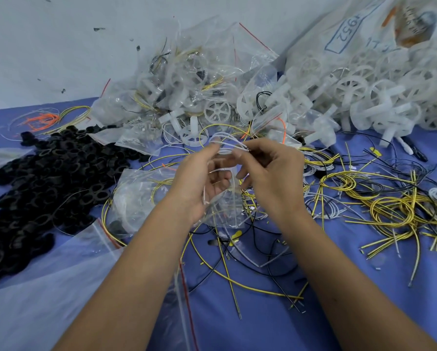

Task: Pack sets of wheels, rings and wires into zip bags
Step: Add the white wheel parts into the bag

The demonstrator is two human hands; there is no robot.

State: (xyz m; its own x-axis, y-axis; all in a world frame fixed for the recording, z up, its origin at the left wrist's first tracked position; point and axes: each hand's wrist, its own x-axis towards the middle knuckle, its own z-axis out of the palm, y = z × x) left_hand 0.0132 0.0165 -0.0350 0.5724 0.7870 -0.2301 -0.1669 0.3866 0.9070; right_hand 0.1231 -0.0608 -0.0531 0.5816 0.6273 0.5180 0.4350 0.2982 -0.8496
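Both hands meet at frame centre: the left hand and right hand pinch a thin white looped wire between fingertips, its long axis running left-right. Directly beneath the left palm hangs the clear zip bag, its mouth seemingly upward, with crowded blue surface all round.

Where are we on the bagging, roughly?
Done: a heap of filled zip bags sits at the back by the wall. In hand: both the left hand and right hand pinch a coiled white wire over an open zip bag held low in the left hand. Left: plenty, judging by the black rings, loose white wheels and yellow wires still unbagged.
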